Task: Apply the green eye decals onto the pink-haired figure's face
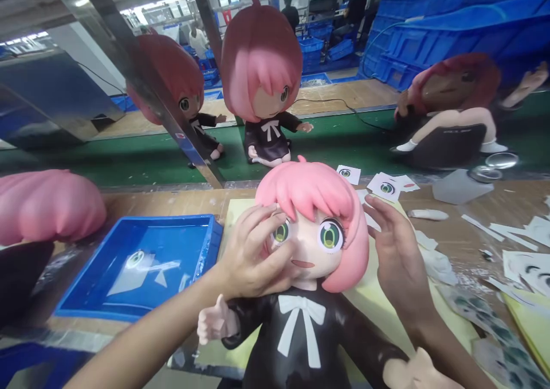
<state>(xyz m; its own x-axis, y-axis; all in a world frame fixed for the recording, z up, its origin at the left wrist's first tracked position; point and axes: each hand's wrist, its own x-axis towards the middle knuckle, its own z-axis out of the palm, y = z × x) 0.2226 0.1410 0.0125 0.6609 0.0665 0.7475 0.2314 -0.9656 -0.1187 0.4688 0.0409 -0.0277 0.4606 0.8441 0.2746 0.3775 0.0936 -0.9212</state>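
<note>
A large pink-haired doll figure [301, 271] leans back in front of me, wearing a black dress with a white bow [301, 314]. It has green eyes and a small open mouth. My left hand [253, 254] grips the side of its head, thumb on the cheek and fingers above, framing and partly covering the green eye [281, 232] on that side. The other eye [330, 236] is in plain sight. Beside the hair at the right, my right hand [397, 251] is open with fingers stretched. I cannot tell whether its fingertips touch the head.
A blue tray [129, 303] of water holds an eye decal [136, 257]. Eye decal cards [387, 187], paper scraps and a white tube [427, 214] lie at right. Beyond, similar dolls [262, 62] sit on a green conveyor [326, 142], near blue crates [429, 34]. Pink hair [51, 205] shows at left.
</note>
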